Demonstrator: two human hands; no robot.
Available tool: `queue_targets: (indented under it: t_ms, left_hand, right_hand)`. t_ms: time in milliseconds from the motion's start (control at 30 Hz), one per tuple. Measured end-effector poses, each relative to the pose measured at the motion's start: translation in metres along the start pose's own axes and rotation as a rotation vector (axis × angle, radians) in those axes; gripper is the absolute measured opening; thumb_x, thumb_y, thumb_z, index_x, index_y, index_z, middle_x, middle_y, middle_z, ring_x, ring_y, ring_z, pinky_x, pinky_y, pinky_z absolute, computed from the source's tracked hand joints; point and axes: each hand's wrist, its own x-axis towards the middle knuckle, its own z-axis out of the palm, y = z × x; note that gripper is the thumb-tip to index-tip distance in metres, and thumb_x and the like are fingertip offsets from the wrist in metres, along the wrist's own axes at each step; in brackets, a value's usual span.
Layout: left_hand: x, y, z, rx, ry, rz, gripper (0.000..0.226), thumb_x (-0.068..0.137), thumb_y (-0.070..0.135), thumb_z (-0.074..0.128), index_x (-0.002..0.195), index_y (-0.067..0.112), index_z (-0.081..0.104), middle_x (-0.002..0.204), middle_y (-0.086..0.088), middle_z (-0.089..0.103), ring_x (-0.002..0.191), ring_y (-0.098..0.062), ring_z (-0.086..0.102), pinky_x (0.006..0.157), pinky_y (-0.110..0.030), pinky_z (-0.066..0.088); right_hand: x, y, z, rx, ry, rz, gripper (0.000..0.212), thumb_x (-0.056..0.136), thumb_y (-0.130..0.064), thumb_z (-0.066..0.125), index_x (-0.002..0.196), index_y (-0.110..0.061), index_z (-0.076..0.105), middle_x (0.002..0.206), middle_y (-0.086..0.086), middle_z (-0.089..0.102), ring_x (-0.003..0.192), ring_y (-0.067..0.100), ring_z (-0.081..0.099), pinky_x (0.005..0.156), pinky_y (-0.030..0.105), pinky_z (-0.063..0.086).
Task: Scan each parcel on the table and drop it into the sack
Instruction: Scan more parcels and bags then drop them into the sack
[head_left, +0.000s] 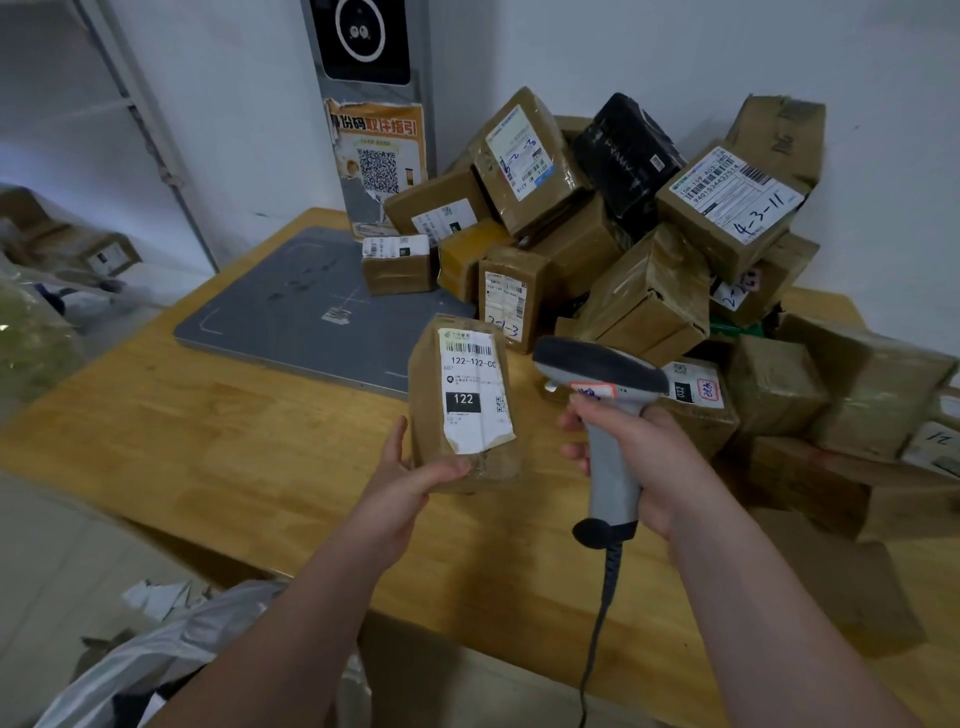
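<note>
My left hand (410, 475) grips the lower end of a small brown parcel (465, 410), held upright above the wooden table (218, 431) with its white label marked 122 facing me. My right hand (639, 457) grips the handle of a grey barcode scanner (602, 374), whose dark head points left toward the parcel, a short gap away. Its cable hangs down over the table's front edge. The white sack (171, 654) lies open at the bottom left, below the table edge. A heap of brown parcels (649, 260) fills the table's right and back.
A flat grey pad (306, 306) lies on the table's back left, with a small parcel (397, 262) on its far corner. A grey post with a QR poster (376, 156) stands against the wall. More parcels and bags (62, 254) lie on the floor at left.
</note>
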Motion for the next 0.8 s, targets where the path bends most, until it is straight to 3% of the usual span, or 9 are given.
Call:
queue_targets:
  t_ms: [300, 433, 667, 800]
  left_hand:
    - [-0.005, -0.003, 0.003, 0.078, 0.029, 0.091, 0.12, 0.049, 0.022, 0.088, 0.148, 0.041, 0.022, 0.116, 0.018, 0.048, 0.122, -0.017, 0.047, 0.109, -0.041, 0.039]
    - [-0.005, -0.003, 0.004, 0.086, 0.063, 0.102, 0.115, 0.058, 0.015, 0.09, 0.147, 0.041, 0.023, 0.117, 0.015, 0.049, 0.124, -0.017, 0.046, 0.108, -0.039, 0.039]
    - [-0.005, -0.006, -0.001, 0.108, 0.085, 0.114, 0.118, 0.05, 0.023, 0.089, 0.146, 0.042, 0.025, 0.126, 0.012, 0.049, 0.125, -0.017, 0.045, 0.107, -0.039, 0.039]
    - [-0.005, -0.007, -0.003, 0.11, 0.107, 0.127, 0.11, 0.063, 0.012, 0.087, 0.148, 0.039, 0.023, 0.123, 0.013, 0.049, 0.123, -0.016, 0.045, 0.102, -0.033, 0.039]
  right_hand:
    - [-0.008, -0.013, 0.004, -0.089, -0.054, -0.009, 0.013, 0.088, -0.018, 0.068, 0.1, -0.012, 0.066, 0.079, 0.007, 0.066, 0.057, 0.013, 0.06, 0.052, 0.022, 0.049]
    - [-0.01, -0.012, 0.007, -0.103, -0.082, 0.018, 0.012, 0.088, -0.019, 0.068, 0.098, -0.012, 0.067, 0.075, 0.005, 0.067, 0.055, 0.013, 0.06, 0.051, 0.022, 0.048]
    - [-0.011, -0.017, 0.006, -0.107, -0.074, 0.031, 0.009, 0.087, -0.019, 0.069, 0.092, -0.012, 0.067, 0.072, 0.005, 0.066, 0.051, 0.013, 0.058, 0.049, 0.022, 0.046]
    - [-0.013, -0.018, 0.006, -0.144, -0.076, 0.02, 0.008, 0.087, -0.019, 0.069, 0.091, -0.012, 0.067, 0.069, 0.004, 0.065, 0.051, 0.012, 0.058, 0.05, 0.023, 0.046]
